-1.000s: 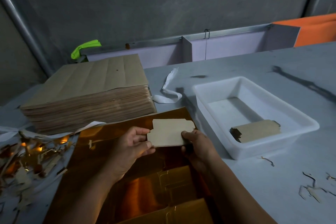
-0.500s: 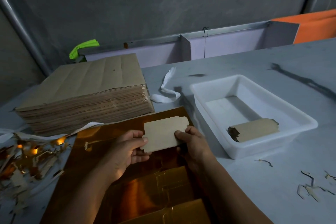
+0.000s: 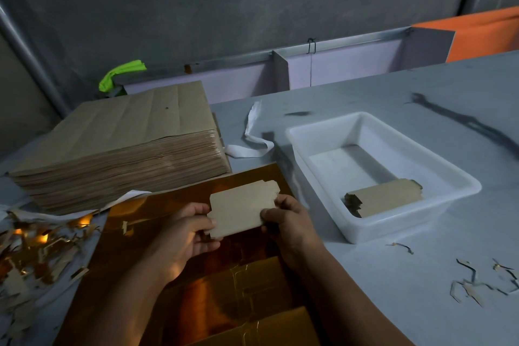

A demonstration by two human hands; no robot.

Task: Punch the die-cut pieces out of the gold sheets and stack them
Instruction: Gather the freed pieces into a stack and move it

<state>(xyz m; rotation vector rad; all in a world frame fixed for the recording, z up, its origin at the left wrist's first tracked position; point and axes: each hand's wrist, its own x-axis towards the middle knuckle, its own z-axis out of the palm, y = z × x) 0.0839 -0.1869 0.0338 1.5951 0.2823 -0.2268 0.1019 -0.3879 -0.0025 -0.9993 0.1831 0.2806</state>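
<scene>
- Pinching a punched piece point(image 3: 241, 205), your left hand point(image 3: 185, 233) and right hand point(image 3: 292, 222) on its ends.
- Small stack point(image 3: 384, 196) in the tray point(image 3: 407, 230), big sheet pile point(image 3: 118, 149) waiting: you're early on, I'd say.

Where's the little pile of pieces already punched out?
In the head view, just right of the right hand, the stack of punched pieces lies inside the white tub, near its front wall.
</scene>
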